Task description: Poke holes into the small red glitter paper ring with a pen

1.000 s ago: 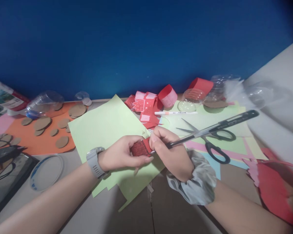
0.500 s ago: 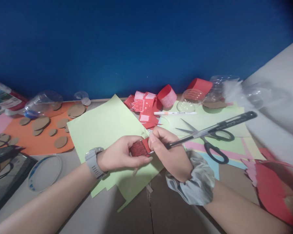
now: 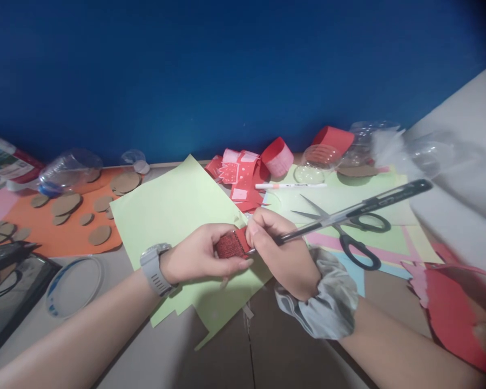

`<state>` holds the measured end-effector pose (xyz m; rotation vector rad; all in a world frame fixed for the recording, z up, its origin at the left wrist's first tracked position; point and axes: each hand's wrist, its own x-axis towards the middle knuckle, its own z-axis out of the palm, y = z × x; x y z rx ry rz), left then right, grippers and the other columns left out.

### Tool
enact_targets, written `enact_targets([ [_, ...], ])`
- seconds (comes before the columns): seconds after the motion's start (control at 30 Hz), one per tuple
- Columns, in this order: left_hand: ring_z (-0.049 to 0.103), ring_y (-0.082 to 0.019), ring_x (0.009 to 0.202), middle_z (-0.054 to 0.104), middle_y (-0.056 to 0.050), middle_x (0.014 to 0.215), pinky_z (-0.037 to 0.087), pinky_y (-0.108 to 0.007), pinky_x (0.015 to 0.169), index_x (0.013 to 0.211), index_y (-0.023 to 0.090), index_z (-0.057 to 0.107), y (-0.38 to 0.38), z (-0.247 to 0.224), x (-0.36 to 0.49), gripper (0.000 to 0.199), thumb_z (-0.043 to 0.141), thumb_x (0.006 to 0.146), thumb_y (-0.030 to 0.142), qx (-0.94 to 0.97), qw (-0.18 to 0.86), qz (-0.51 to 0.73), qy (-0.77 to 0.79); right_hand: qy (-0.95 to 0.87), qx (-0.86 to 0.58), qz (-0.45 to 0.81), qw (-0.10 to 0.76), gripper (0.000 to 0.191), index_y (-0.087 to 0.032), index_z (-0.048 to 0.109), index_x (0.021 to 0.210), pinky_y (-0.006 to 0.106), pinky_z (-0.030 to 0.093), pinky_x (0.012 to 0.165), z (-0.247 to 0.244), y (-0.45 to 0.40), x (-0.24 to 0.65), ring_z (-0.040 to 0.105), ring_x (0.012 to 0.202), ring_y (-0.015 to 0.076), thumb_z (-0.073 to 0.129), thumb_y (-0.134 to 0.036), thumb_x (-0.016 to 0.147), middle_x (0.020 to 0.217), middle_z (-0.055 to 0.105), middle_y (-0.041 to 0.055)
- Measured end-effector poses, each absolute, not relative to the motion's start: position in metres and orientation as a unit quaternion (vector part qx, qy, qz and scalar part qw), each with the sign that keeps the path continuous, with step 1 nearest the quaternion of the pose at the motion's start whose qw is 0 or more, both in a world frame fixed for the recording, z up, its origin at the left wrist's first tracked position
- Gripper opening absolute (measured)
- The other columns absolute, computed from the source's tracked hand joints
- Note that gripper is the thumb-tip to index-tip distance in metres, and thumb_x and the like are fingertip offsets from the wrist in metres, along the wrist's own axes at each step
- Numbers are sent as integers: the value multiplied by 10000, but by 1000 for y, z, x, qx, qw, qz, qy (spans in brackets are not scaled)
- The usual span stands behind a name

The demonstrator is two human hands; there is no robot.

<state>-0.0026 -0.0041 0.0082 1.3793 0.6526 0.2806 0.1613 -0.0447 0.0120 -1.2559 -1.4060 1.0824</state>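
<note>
The green sheet (image 3: 166, 210) has orange paper (image 3: 62, 239) on its left and open scissors (image 3: 342, 236) on its right. Over the sheet's right part, the left hand (image 3: 202, 251) and right hand (image 3: 284, 255) are closed, the right gripping a pen (image 3: 348, 214), the left the red piece (image 3: 231, 244).

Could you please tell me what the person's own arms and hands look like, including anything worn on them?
The left hand and right hand are ungloved, and no sleeve shows on the left arm or right arm. The left arm bears a grey watch with a slotted strap at the wrist; the right, a gathered, pale grey-green fabric band, like a scrunchie.
</note>
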Motion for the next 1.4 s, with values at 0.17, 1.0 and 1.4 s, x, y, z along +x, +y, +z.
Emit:
enact_targets([
  [0.17,575,-67,479,571,21,602,463,-142,454,810,129,503,-4,8,-2,228,673,795,281,620,717,128,293,-569,-510,447,465,239,-208,375,610,241,301,507,13,-45,161,350,528,94,408,-148,839,557,359,-55],
  [1.0,570,-62,470,567,31,607,475,-138,448,811,133,508,-4,7,-2,226,679,792,280,615,721,132,292,-568,-500,459,466,238,-199,382,624,236,296,513,14,-44,162,344,541,95,402,-153,858,567,358,-59],
  [1.4,561,-56,467,564,36,590,474,-128,446,811,130,513,-4,7,-1,207,676,795,257,615,722,134,287,-561,-495,470,469,244,-204,376,624,236,293,501,12,-45,162,330,529,96,409,-176,864,561,343,-66],
])
